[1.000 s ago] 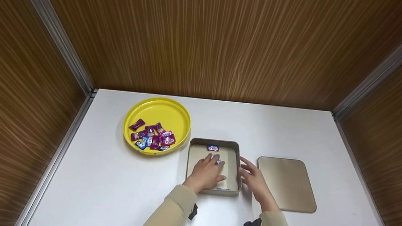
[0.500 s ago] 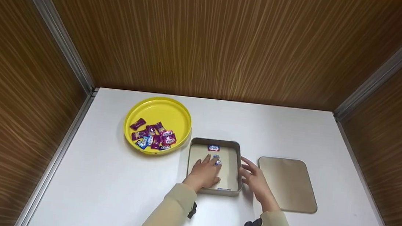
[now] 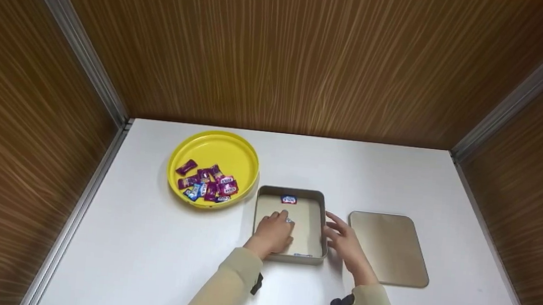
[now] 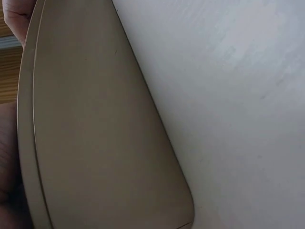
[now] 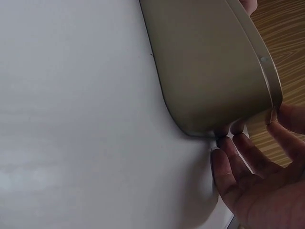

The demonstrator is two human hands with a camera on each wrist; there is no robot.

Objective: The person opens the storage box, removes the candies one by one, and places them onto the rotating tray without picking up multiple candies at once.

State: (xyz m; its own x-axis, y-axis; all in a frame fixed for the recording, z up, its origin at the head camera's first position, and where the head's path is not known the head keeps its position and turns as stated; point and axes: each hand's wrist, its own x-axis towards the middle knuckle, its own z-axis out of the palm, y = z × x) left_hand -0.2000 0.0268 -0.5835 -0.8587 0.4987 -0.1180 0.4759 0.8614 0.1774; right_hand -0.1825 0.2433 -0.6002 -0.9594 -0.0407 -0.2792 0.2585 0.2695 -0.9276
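My left hand (image 3: pixel 273 232) reaches over the near left wall of a square metal tin (image 3: pixel 311 262), its fingers curled inside. At the fingertips, a wrapped candy (image 3: pixel 289 220) shows only in part, the rest hidden under them. Another blue and red wrapped candy (image 3: pixel 289 199) lies by the tin's far wall, and a third candy (image 3: pixel 303 255) lies along the near wall. My right hand (image 3: pixel 346 242) has its fingertips against the tin's right wall. In the right wrist view, the fingers (image 5: pixel 255 155) extend to the tin's rounded corner (image 5: pixel 209 114).
A round yellow tray (image 3: pixel 236 151) with several purple, pink and blue wrapped candies (image 3: pixel 211 186) stands at the back left. Right of the tin lies its flat metal lid (image 3: pixel 387 248). Wood-grain walls (image 3: pixel 279 73) enclose the white table (image 3: pixel 141 259).
My left hand has drawn back a little to the left and its spread fingers have curled over the middle candy, covering more of it. The right hand keeps its place against the tin.
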